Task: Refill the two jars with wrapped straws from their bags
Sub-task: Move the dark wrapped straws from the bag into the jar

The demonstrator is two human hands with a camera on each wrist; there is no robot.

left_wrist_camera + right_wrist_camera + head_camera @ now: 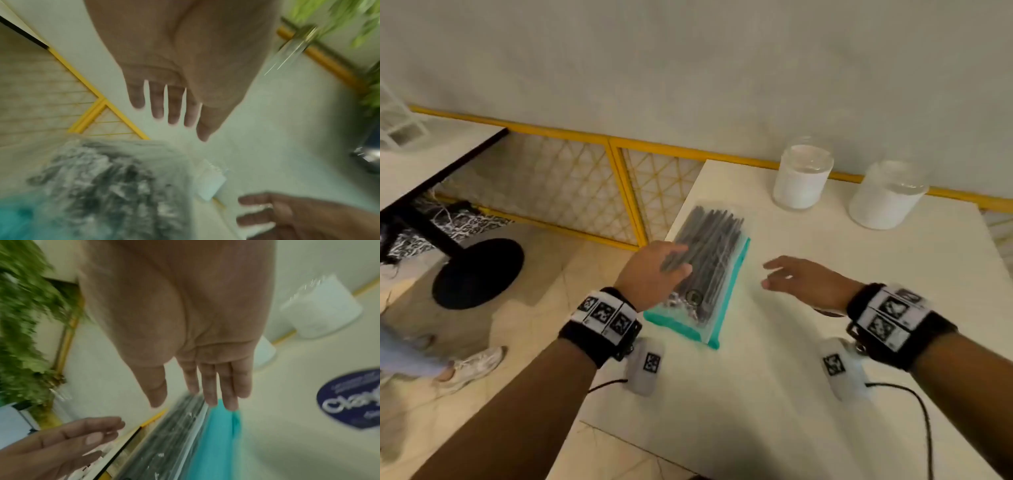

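A clear bag of black wrapped straws (710, 250) lies on a teal bag (727, 301) near the left edge of the white table (825, 342). Two glass jars, one to the left (803, 174) and one to the right (887, 195), stand at the back and look white inside. My left hand (671, 263) is spread flat over the left side of the straw bag, fingers (172, 107) straight; I cannot tell if it touches. My right hand (774, 274) hovers open just right of the bags, fingers (211, 386) straight, holding nothing. The wrist views are blurred.
The table's left edge runs right beside the bags, with floor below. A yellow railing (619, 147) passes behind the table. Another table on a black round base (479, 270) stands to the left, and a person's shoes (476, 363) are on the floor. Green plants (24, 321) show in the right wrist view.
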